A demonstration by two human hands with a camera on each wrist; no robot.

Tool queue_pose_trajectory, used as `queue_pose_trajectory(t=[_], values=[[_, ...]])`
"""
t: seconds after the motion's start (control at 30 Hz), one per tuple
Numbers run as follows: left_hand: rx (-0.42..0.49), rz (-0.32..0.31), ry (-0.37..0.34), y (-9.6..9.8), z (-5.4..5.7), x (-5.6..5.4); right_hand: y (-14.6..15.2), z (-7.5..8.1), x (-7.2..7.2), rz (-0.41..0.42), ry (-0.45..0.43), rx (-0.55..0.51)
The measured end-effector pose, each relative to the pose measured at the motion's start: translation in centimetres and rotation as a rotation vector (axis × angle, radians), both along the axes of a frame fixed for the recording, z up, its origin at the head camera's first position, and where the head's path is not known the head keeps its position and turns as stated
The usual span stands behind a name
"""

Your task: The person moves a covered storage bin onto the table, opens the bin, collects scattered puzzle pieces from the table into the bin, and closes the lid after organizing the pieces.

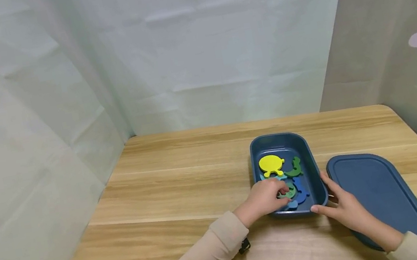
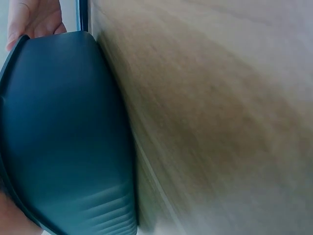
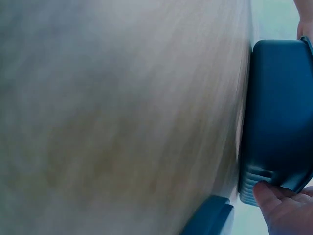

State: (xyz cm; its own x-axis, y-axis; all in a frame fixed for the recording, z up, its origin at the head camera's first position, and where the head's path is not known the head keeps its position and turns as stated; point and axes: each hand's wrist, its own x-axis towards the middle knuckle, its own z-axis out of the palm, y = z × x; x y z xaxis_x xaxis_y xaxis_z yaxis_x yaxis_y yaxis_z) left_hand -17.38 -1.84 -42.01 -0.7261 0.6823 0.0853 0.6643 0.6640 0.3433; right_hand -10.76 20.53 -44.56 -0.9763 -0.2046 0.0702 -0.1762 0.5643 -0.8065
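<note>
A dark blue rectangular box (image 1: 279, 140) stands uncovered on the table with flat animal-shaped pieces inside. My left hand (image 1: 265, 196) reaches over its near left side, fingers bent down at a green piece (image 1: 291, 190); whether they grip it is hidden. Around it lie a blue piece (image 1: 301, 192), a light blue piece (image 1: 292, 205) and a dark green piece (image 1: 295, 167). Farther back is a yellow piece (image 1: 271, 164). My right hand (image 1: 345, 208) holds the box's near right corner, thumb at the front and fingers along the side wall; the right wrist view shows fingers (image 3: 274, 200) against that wall.
A flat blue lid (image 1: 379, 197) lies on the wooden table (image 1: 169, 192) right of the box, partly under my right forearm. A small black object (image 1: 244, 246) shows beside my left sleeve. Pale curtains (image 1: 220, 53) hang behind and at both sides.
</note>
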Motion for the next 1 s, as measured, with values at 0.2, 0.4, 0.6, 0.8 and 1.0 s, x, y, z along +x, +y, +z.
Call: queue_pose_trajectory(t=[0.2, 0.4, 0.6, 0.8, 1.0], values=[[0.122, 0.004, -0.032, 0.1, -0.1, -0.5, 0.4, 0.2, -0.4, 0.004, -0.023, 0.049], [0.208, 0.024, -0.019, 0.3, -0.1, -0.4, 0.9, 0.3, -0.6, 0.014, -0.037, 0.107], [0.346, 0.026, -0.009, 1.2, 0.7, 0.6, 1.8, 1.3, -0.1, -0.057, -0.029, 0.170], [0.392, -0.015, 0.043, 2.6, 2.1, 1.7, 2.8, 2.1, 0.1, -0.084, -0.005, 0.159], [0.360, -0.056, -0.050, 4.0, 3.3, 2.8, 3.7, 2.7, 0.2, -0.112, -0.015, 0.212]])
